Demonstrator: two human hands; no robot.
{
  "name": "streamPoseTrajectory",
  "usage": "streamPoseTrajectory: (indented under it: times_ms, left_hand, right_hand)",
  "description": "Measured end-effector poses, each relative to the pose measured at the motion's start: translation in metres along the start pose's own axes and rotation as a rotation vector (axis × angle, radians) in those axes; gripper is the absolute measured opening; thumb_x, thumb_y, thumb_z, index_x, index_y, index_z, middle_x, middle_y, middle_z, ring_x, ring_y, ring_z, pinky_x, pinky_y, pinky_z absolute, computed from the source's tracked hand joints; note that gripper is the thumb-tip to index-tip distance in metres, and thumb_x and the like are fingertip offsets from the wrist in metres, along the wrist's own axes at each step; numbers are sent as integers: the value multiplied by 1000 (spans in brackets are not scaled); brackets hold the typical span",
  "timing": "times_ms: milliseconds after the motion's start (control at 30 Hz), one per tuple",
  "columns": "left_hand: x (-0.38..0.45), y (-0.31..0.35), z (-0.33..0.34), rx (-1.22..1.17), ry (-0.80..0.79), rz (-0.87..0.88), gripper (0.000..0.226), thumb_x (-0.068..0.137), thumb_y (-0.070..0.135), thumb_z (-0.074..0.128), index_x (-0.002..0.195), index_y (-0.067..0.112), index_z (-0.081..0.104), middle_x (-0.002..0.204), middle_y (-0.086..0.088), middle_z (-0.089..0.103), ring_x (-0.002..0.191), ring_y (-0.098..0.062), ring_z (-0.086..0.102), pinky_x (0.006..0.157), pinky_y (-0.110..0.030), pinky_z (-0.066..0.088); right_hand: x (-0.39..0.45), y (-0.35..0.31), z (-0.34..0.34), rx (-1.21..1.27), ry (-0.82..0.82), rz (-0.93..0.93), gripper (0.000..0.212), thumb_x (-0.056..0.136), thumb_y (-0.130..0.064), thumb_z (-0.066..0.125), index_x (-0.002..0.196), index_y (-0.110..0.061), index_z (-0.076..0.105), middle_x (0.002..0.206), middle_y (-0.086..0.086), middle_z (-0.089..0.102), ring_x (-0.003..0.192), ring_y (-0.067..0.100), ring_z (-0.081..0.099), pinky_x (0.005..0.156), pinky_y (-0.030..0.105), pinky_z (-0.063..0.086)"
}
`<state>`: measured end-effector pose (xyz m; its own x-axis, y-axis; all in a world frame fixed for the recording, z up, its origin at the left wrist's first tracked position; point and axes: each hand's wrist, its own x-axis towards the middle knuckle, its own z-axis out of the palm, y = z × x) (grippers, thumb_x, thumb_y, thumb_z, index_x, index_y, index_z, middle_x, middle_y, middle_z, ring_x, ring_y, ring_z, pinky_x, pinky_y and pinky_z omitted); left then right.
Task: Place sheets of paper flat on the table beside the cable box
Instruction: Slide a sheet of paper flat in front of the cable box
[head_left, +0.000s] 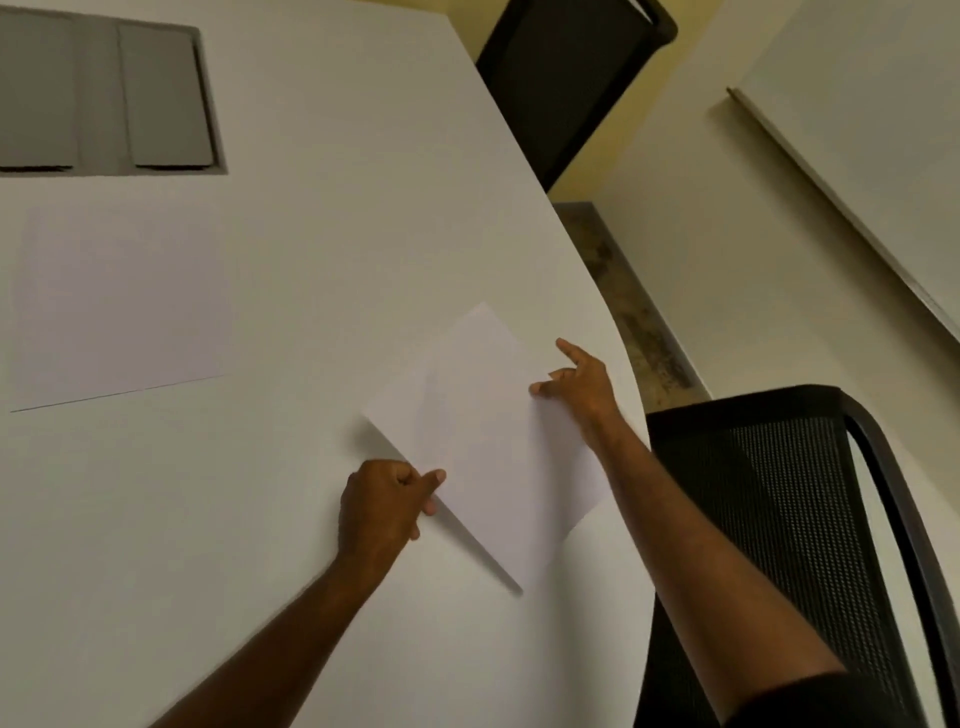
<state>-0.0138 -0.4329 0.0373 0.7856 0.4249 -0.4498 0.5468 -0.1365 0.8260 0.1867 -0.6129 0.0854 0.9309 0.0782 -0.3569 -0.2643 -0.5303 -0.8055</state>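
Note:
A white sheet of paper (488, 441) is held slightly above the white table (311, 208) near its right edge, turned at an angle. My left hand (382, 506) pinches its lower left edge. My right hand (576, 379) grips its far right edge, index finger stretched out. Another white sheet (122, 306) lies flat at the left, just in front of the grey cable box (104, 93) set into the tabletop at the far left.
A black mesh chair (779, 519) stands close to the table's curved right edge. A second black chair (566, 78) is at the far side. A whiteboard (883, 156) hangs on the wall at right.

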Motion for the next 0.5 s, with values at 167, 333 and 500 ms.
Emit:
streamPoseTrajectory:
  times_ms: [167,333,500]
  left_hand:
    - [-12,-14,40,97,-3,-77,44,85,45,74,54,15,67,49,7,68,35,-11,60,55,-25,53]
    - [-7,-21,60,91,-70,-138,38,87,46,72,69,12,72,54,3,71,35,-10,58,52,-26,56]
    - [2,-30,66,34,-100,-188,32,87,41,74,69,15,74,55,-1,72,34,-12,55,45,-24,51]
  right_hand:
    - [14,53,3,-134,30,4,89,73,-4,83,150,-20,41,73,-7,54,75,10,58,89,28,47]
    - [32,77,21,-366,42,-109,82,79,-14,76,151,-28,39,73,-11,55,80,14,59,100,37,47]
    - [42,88,31,-500,81,-215,74,81,-20,73,147,-31,43,103,-5,64,104,17,61,100,34,32]
